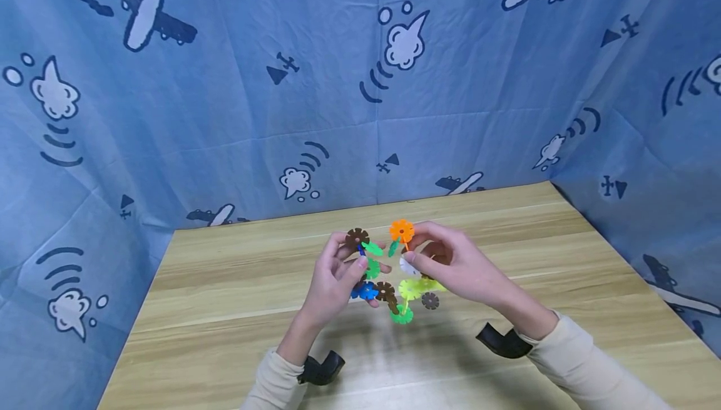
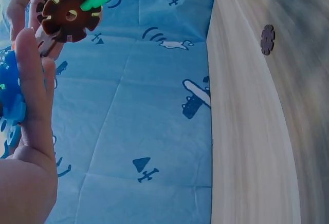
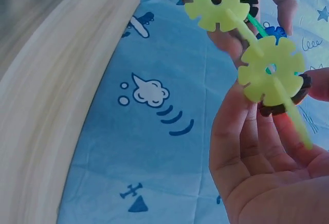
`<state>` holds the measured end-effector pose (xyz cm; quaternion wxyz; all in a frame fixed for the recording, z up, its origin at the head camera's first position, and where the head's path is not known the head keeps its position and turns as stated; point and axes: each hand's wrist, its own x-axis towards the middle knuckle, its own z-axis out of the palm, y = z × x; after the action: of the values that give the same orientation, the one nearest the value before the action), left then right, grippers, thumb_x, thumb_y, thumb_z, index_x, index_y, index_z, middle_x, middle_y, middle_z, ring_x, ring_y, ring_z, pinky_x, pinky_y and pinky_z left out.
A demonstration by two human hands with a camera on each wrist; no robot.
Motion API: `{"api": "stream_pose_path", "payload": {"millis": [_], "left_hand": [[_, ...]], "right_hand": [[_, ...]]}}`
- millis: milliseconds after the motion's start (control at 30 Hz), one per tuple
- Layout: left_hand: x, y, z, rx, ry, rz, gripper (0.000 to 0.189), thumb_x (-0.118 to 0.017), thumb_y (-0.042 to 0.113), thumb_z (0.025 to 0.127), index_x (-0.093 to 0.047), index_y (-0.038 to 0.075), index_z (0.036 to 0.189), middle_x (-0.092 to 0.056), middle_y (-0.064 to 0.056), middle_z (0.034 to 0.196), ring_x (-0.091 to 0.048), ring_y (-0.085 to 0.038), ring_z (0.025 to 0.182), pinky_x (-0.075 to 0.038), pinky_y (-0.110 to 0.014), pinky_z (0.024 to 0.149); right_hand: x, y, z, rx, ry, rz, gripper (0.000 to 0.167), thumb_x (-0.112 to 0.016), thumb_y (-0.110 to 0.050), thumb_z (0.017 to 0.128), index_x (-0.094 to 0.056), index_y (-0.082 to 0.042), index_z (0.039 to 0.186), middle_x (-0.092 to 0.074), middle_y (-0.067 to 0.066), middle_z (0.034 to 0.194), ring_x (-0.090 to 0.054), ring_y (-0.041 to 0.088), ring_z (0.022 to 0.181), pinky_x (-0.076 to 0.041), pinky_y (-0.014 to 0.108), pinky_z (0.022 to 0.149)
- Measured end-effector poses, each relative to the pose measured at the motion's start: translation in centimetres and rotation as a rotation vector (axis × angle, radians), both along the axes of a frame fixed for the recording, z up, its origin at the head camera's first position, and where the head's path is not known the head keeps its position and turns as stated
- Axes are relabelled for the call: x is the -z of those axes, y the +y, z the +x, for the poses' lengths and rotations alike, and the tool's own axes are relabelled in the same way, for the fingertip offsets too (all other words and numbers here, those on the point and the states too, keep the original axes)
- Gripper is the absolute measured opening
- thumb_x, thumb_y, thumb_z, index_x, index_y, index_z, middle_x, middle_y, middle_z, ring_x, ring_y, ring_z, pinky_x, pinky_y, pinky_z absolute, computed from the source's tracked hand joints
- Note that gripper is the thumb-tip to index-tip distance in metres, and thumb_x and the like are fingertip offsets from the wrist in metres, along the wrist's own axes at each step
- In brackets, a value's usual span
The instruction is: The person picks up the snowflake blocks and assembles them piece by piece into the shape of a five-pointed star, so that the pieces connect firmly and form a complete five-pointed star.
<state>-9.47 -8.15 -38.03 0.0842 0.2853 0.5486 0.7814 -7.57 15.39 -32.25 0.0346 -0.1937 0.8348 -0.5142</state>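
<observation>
Both hands hold up a ring-like chain of interlocking snowflake discs, small notched plastic rounds slotted into one another. My left hand [image 1: 331, 285] grips its left side, thumb against a green disc [image 1: 373, 268], with a brown disc [image 1: 357, 238] above and a blue disc [image 1: 368, 290] below. On the other side, my right hand [image 1: 470, 269] pinches the chain just under an orange disc [image 1: 402, 230]. A white disc [image 1: 408, 265] sits below its thumb. Yellow discs [image 3: 271, 69] run across the right palm. At the bottom hangs a green disc [image 1: 402, 315]. The fingers hide part of the chain.
A loose dark brown disc [image 2: 267, 39] lies on the wooden table [image 1: 236, 316], beneath the chain. Blue curtain [image 1: 338, 103] printed with planes and clouds stands along the back and sides. Black wrist mounts [image 1: 322, 369] sit at both cuffs.
</observation>
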Motion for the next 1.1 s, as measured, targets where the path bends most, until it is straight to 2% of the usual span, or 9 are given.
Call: {"api": "stream_pose_path", "payload": {"millis": [100,233,333,433,733,1100], "left_hand": [[0.07,-0.08,0.02,0.0,-0.013,0.005,0.023,-0.05,0.009,0.103,-0.042,0.008,0.125,-0.056,-0.036,0.134,-0.075,-0.021,0.099,-0.056,-0.059,0.048],[-0.11,-0.19,0.09,-0.012,-0.043,-0.03,0.023,-0.05,0.013,0.104,-0.043,0.013,0.126,-0.067,-0.019,0.124,-0.075,-0.02,0.099,-0.058,-0.055,0.05],[-0.25,-0.25,0.08,-0.011,-0.066,-0.046,0.023,-0.05,0.014,0.104,-0.042,0.013,0.126,-0.069,-0.01,0.119,-0.075,-0.02,0.099,-0.058,-0.056,0.051],[-0.38,-0.31,0.03,-0.007,-0.08,-0.049,0.025,-0.05,0.014,0.103,-0.041,0.011,0.126,-0.068,-0.013,0.12,-0.075,-0.021,0.098,-0.057,-0.059,0.051],[-0.46,-0.33,0.02,0.037,-0.1,-0.023,0.022,-0.049,0.018,0.104,-0.041,0.015,0.124,-0.062,-0.025,0.135,-0.075,-0.025,0.1,-0.061,-0.048,0.051],[-0.36,-0.35,-0.1,0.05,-0.102,0.004,0.029,-0.049,0.022,0.104,-0.037,0.011,0.129,-0.068,-0.016,0.131,-0.077,-0.022,0.092,-0.062,-0.039,0.053]], "right_hand": [[0.08,-0.11,-0.04,0.017,-0.007,0.005,0.026,-0.069,-0.016,0.098,-0.063,-0.01,0.122,-0.07,0.007,0.106,-0.07,0.025,0.083,-0.059,0.03,0.068],[0.2,-0.19,-0.05,0.034,-0.002,0.016,0.028,-0.069,-0.016,0.098,-0.061,-0.009,0.124,-0.07,0.006,0.108,-0.07,0.025,0.089,-0.06,0.029,0.073],[0.25,-0.17,-0.05,0.038,0.023,0.029,0.026,-0.069,-0.016,0.098,-0.062,-0.009,0.122,-0.07,0.005,0.107,-0.069,0.023,0.091,-0.059,0.028,0.076],[0.29,-0.13,-0.08,0.037,0.051,0.043,0.025,-0.068,-0.016,0.098,-0.063,-0.009,0.122,-0.07,0.003,0.106,-0.067,0.02,0.092,-0.059,0.028,0.078],[0.41,0.05,-0.08,0.016,0.059,0.045,0.023,-0.068,-0.016,0.098,-0.065,-0.011,0.12,-0.07,0.002,0.103,-0.066,0.016,0.09,-0.059,0.03,0.076],[0.7,0.59,0.11,0.02,0.038,0.028,0.039,-0.07,-0.017,0.097,-0.058,-0.009,0.132,-0.069,0.004,0.112,-0.065,0.017,0.099,-0.058,0.028,0.087]]}}
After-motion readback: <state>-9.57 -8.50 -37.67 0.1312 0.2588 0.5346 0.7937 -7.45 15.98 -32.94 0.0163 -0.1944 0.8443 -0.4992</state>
